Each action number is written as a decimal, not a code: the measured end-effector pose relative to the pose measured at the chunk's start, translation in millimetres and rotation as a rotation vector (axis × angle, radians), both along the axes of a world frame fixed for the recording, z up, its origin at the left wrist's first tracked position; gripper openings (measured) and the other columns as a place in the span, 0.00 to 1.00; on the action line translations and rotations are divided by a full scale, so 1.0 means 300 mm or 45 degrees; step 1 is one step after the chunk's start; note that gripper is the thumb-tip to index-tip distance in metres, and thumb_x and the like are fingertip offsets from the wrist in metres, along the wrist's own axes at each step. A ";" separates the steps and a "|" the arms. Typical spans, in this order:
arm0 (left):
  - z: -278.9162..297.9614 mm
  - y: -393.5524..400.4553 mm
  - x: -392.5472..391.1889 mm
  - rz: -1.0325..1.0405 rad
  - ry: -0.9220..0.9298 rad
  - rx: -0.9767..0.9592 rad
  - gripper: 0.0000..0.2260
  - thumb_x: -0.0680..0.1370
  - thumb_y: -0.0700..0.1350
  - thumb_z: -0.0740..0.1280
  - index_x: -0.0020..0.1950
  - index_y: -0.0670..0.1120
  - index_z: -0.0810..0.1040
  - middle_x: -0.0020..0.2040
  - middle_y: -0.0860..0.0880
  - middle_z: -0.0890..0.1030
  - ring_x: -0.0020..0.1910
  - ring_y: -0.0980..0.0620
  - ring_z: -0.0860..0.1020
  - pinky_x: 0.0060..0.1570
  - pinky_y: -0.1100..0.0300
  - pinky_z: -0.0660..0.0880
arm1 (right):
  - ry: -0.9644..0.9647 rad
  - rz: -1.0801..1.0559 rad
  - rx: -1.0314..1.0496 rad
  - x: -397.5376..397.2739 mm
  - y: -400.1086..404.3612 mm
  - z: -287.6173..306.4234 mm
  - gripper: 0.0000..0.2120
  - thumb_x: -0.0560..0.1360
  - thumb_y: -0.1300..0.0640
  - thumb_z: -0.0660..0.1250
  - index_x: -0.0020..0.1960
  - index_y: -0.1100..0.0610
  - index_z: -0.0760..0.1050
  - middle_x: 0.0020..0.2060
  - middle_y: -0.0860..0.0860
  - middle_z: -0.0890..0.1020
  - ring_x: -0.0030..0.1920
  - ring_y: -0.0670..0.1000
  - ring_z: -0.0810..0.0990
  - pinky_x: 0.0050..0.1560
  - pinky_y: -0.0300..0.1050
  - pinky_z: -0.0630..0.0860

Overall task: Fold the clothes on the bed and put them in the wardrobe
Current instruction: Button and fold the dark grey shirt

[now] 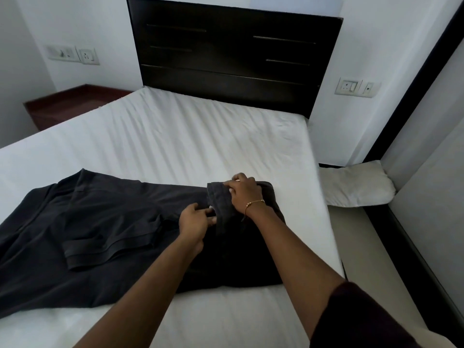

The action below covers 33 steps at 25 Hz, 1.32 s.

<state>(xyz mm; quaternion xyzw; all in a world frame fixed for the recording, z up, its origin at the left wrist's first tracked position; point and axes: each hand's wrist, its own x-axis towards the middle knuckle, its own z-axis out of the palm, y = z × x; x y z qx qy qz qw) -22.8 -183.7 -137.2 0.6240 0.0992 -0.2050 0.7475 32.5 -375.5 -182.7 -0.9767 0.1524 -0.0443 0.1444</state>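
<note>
A dark grey garment (100, 229) lies spread across the white bed (175, 136), its folded sleeve pointing toward me on the left. The garment's right end is turned up into a thick fold (221, 204). My right hand (244, 192) grips the top of that fold, fingers curled over its edge. Just left of it, my left hand (195, 221) pinches the lower part of the same fold.
A dark wooden headboard (233, 51) stands at the back. A brown bedside table (72, 104) sits at the far left. On the floor to the right of the bed lies a white pillow (356, 184), next to a dark-framed panel (426, 136).
</note>
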 end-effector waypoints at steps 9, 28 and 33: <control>-0.023 0.016 0.094 -0.131 -0.149 0.191 0.08 0.82 0.36 0.69 0.60 0.34 0.82 0.43 0.38 0.86 0.34 0.48 0.83 0.39 0.56 0.84 | -0.072 0.521 -0.028 0.051 0.034 -0.023 0.17 0.89 0.64 0.76 0.65 0.43 0.94 0.65 0.53 0.75 0.66 0.58 0.74 0.67 0.66 0.85; -0.022 -0.057 0.124 -0.139 -0.669 0.954 0.19 0.84 0.54 0.65 0.37 0.47 0.78 0.34 0.50 0.79 0.34 0.50 0.76 0.37 0.54 0.70 | -0.390 0.073 0.673 -0.035 0.055 -0.118 0.27 0.89 0.55 0.82 0.84 0.62 0.83 0.46 0.53 0.87 0.50 0.52 0.84 0.69 0.62 0.90; 0.017 -0.060 0.079 -0.059 -0.479 0.420 0.19 0.85 0.48 0.66 0.35 0.44 0.70 0.31 0.47 0.73 0.30 0.49 0.73 0.36 0.53 0.74 | -0.553 -0.073 0.453 -0.017 0.050 -0.089 0.22 0.90 0.66 0.75 0.83 0.59 0.87 0.57 0.60 0.96 0.61 0.60 0.91 0.73 0.62 0.96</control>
